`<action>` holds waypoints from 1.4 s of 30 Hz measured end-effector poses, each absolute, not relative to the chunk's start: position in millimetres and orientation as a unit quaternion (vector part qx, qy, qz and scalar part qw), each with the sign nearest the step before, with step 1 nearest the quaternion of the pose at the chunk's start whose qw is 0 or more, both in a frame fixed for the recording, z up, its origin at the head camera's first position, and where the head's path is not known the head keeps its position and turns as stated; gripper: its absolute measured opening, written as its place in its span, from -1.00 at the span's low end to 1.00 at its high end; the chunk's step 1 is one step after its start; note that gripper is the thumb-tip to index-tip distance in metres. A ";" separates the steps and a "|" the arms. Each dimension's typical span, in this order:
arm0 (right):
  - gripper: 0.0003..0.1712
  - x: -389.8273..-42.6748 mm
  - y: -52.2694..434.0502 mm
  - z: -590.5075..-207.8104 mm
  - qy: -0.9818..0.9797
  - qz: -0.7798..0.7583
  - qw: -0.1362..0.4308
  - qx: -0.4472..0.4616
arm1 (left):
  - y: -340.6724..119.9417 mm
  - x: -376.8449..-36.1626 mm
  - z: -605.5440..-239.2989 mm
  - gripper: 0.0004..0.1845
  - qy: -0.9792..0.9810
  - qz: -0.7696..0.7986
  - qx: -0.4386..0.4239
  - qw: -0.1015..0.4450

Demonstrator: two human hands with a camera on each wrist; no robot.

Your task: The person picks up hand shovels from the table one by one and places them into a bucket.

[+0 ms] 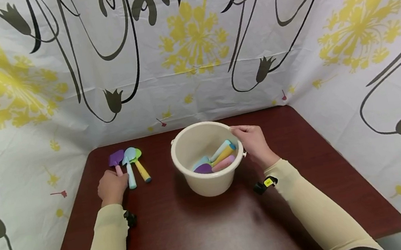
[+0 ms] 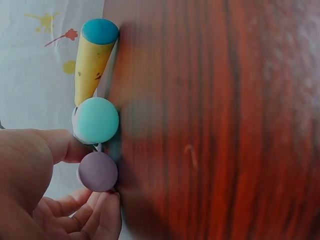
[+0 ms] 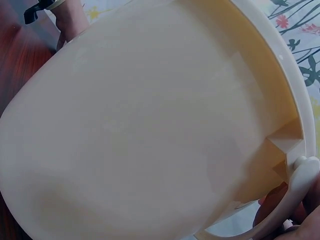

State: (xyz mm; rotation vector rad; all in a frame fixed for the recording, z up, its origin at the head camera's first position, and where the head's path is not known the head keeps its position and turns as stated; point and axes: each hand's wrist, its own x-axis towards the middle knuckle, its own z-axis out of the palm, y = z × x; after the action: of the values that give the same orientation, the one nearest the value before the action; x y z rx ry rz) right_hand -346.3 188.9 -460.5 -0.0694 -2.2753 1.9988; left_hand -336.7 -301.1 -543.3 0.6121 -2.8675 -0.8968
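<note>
On the left of the table, my left hand (image 1: 112, 187) pinches the pink handle of a toy shovel with a purple blade (image 1: 116, 157). From the left wrist, thumb and fingers sit around the round handle end (image 2: 98, 171). Beside it lie a light-blue toy shovel (image 1: 130, 169) and a toy shovel with a green head and yellow handle (image 1: 142, 171). My right hand (image 1: 253, 141) grips the rim of a cream bucket (image 1: 209, 185) on its right side. The bucket's wall (image 3: 130, 120) fills most of the right wrist view.
Inside the bucket lie several toy tools, among them a purple blade (image 1: 203, 169), a pink handle (image 1: 224, 163) and a yellow handle (image 1: 224, 153). The dark red table (image 1: 201, 240) is bordered by a patterned cloth (image 1: 196, 95) at the back and sides.
</note>
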 end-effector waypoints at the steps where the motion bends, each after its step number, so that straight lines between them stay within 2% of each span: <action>1: -0.55 -346.4 188.9 -460.8 -0.750 0.659 0.056 -0.023 | -301.4 -336.8 -543.5 -0.37 -0.935 -0.292 0.200 0.037; 19: -0.56 -345.8 189.1 -460.6 -0.743 0.666 0.054 -0.024 | -303.6 -329.6 -543.1 -0.40 -0.922 -0.314 0.216 0.066; 33: -0.59 -345.1 188.9 -459.0 -0.745 0.664 0.057 -0.024 | -307.8 -323.1 -546.5 -0.49 -0.868 -0.405 0.240 0.160; 42: -0.58 -344.3 188.6 -457.8 -0.749 0.660 0.057 -0.024 | -311.8 -321.4 -545.6 -0.52 -0.846 -0.435 0.244 0.190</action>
State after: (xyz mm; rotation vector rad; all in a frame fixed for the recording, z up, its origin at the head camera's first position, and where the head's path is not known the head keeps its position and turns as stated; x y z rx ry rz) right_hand -344.3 188.6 -457.8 -0.0717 -2.2713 2.0011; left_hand -321.4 -311.8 -545.6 0.6858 -2.3762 -1.2216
